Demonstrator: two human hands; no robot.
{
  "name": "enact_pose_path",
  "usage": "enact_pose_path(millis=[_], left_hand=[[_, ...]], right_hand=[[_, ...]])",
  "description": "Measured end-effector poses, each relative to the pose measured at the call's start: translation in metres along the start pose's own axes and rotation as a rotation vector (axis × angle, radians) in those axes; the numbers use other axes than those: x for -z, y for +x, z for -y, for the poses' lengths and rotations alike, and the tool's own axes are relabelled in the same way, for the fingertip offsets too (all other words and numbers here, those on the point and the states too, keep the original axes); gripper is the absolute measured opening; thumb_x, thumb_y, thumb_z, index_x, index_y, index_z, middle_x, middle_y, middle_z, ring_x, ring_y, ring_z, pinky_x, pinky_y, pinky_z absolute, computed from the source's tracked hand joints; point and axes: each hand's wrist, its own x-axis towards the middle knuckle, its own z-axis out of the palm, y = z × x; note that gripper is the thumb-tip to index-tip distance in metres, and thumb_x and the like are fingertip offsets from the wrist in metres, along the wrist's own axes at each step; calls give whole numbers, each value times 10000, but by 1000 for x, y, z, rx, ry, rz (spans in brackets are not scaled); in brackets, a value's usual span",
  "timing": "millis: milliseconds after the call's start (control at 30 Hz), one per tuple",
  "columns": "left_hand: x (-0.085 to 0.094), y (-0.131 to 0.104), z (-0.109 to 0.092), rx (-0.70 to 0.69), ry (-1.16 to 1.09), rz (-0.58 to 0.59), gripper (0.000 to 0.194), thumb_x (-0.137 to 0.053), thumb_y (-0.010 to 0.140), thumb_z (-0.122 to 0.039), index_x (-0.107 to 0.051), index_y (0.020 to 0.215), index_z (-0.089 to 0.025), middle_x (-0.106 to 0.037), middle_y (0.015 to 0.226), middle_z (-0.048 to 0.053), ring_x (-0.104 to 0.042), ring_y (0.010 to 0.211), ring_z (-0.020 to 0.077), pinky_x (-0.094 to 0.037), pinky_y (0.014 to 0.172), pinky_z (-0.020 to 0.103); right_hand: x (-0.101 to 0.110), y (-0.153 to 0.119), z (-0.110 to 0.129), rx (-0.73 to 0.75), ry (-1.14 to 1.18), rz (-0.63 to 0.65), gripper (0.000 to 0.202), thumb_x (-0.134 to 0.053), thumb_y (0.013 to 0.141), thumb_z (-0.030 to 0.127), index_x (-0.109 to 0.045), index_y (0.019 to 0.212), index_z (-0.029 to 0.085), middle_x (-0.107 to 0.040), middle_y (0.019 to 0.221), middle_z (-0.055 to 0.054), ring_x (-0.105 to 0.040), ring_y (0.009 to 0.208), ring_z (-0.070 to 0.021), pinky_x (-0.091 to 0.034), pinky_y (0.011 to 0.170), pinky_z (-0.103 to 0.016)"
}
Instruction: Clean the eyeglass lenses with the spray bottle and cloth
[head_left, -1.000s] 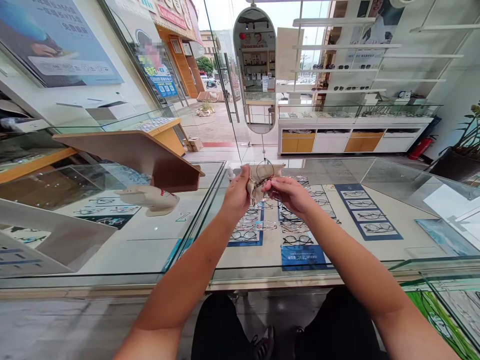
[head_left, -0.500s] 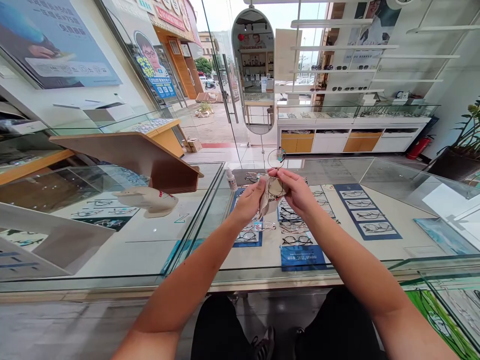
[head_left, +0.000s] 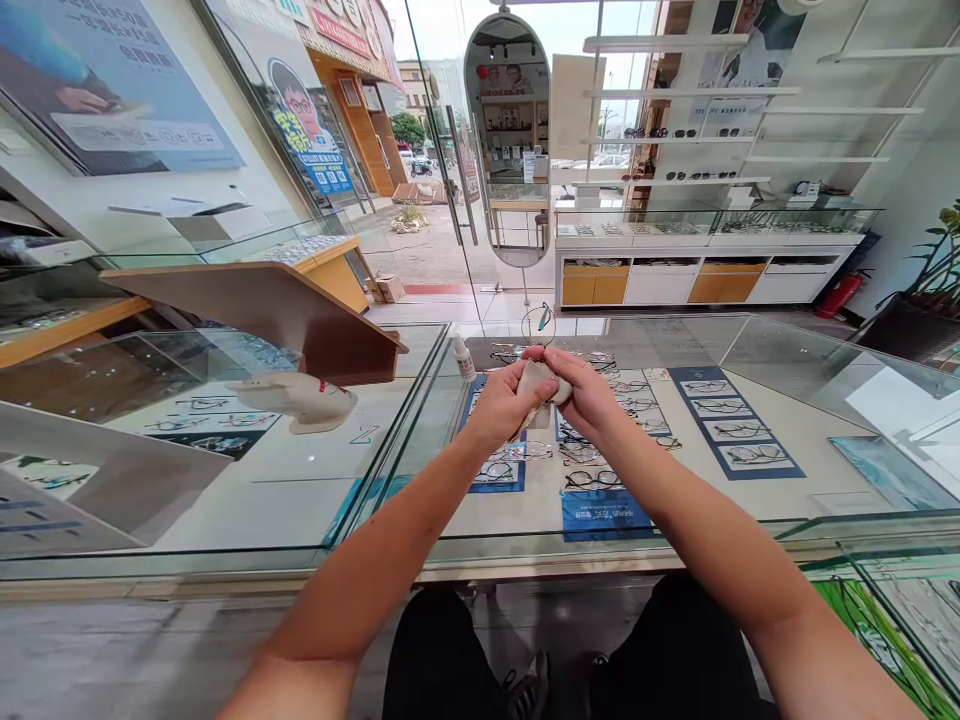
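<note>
- From where I stand, the left hand [head_left: 498, 402] has its fingers closed on a beige cloth [head_left: 537, 378], pinching it.
- The right hand [head_left: 589, 392] is closed on the round-rimmed eyeglasses [head_left: 551, 334] with some of that cloth bunched under its thumb.
- One rim pokes up beyond the fingertips; the other is hidden in the folds. I can't tell where the temples sit.
- Squeezing or twisting unevenly could bend the thin bridge; grit in the cloth could scratch a lens.
- If the grip slips, the glasses could drop onto the hard glass worktop [head_left: 442, 497].
- A small white bottle [head_left: 464, 360] stands just beyond the left hand, where a stray knuckle could tip it.
- Below the glass lie rows of spectacles [head_left: 592, 480].
</note>
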Motion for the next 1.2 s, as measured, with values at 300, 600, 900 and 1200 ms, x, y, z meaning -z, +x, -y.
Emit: enact_pose_path(millis=[300,600,900,1200], left_hand=[[-8,0,0,-101,-16,-149,693,-865,808,-867,-702,833,-194,-648,682,-10,-524,614,113,-437,573,249],[9,9,-1,-143,63,-203,694,-769,873,-912,-719,846,-220,-648,720,30,-606,719,194,-520,654,333],[29,22,-75,-397,340,-308,534,-778,953,-502,-447,622,-244,-317,602,-26,-294,587,139,-293,553,334],[-31,11,-159,-926,713,-329,718,-1002,797,-651,-757,1373,-299,-758,1429,114,-691,1230,308,-586,895,373]], right_hand=[[-11,-8,5,63,-87,40,422,-940,762,618,-938,1016,280,-871,1078,-33,-748,1091,-243,-568,937,-314],[4,-4,35,164,-116,-89,285,-905,769,532,-884,875,268,-859,1128,-47,-726,1117,-251,-568,926,-347],[0,-10,105,293,-479,163,236,-693,956,376,-803,807,230,-790,922,-66,-713,992,-229,-520,984,-405],[-44,-45,184,622,-812,109,295,-602,963,256,-722,694,239,-677,789,-31,-622,857,-205,-506,913,-418]])
